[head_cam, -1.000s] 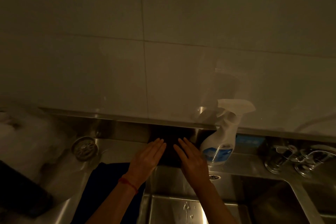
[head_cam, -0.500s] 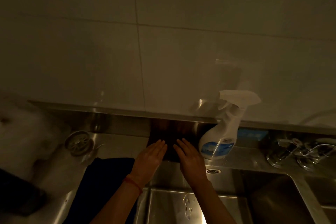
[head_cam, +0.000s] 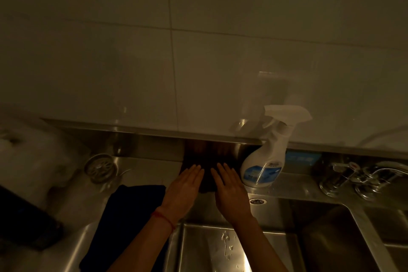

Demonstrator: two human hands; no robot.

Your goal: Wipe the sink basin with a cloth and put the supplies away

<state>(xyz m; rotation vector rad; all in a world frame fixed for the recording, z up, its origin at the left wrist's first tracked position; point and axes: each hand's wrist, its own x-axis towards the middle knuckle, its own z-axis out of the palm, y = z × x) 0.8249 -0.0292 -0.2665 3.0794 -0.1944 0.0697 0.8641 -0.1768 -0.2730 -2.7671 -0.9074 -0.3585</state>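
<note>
Behind basin (head_cam: pixel 220 247), far ledge: dark cloth (head_cam: pixel 206 173) flat under your L hand (head_cam: pixel 183 190) & R hand (head_cam: pixel 231 192), fingers straight, side by side, pressing it smooth, prob. for stowing. Spray bottle (head_cam: pixel 265 161) just right.

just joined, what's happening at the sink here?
A person has both hands flat on a dark cloth laid on the steel ledge behind the sink basin. The left hand and right hand lie side by side, fingers straight, pressing the cloth down. A spray bottle stands just right of the hands against the wall. A second dark blue cloth lies on the counter to the left, near a loose drain strainer. Water drops show in the basin.
</note>
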